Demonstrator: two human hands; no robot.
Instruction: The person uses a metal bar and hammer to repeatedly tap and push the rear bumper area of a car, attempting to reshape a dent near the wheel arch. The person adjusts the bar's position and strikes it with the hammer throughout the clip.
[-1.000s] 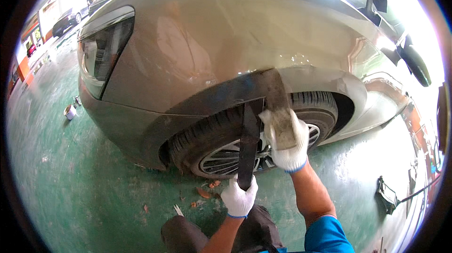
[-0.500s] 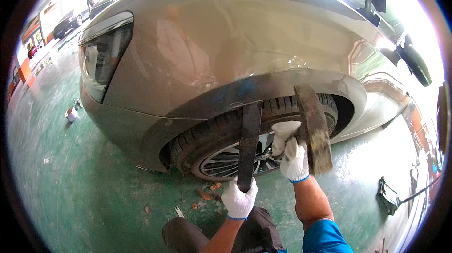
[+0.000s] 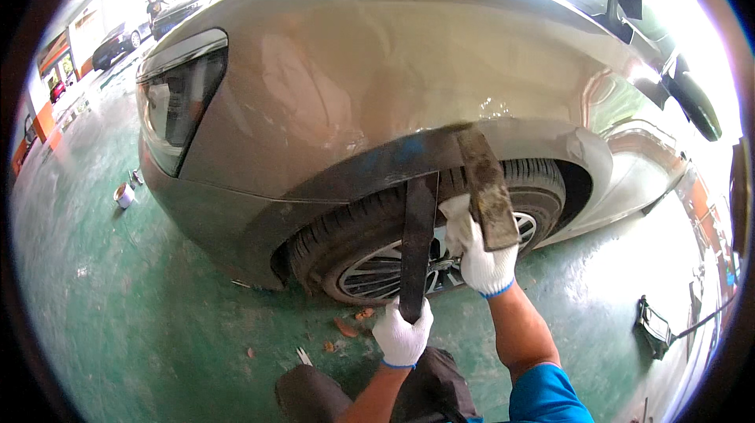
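A white-gloved fist, my left hand (image 3: 403, 334), grips the lower end of a long flat black bar (image 3: 418, 246). The bar stands nearly upright, its top reaching the edge of the wheel arch (image 3: 354, 167) in front of the tire. In my right hand (image 3: 486, 264), also gloved in white, is a worn, grey-brown flat block (image 3: 489, 187) that looks like wood. This block tilts up to the left, and its upper end overlaps the arch just right of the bar; whether they touch I cannot tell. Behind both hands is the wheel (image 3: 377, 273).
A beige car fender (image 3: 377, 53) fills the upper middle, with a headlight (image 3: 182, 100) at left. On the green floor (image 3: 157, 305) are a tape roll (image 3: 123, 195), several dry leaves (image 3: 344, 328) and, at right, a black-framed object (image 3: 654, 328). Parked cars stand far left.
My right hand has swung the block to the left, closer to the bar and higher on the arch. My left hand and the bar stay almost where they were.
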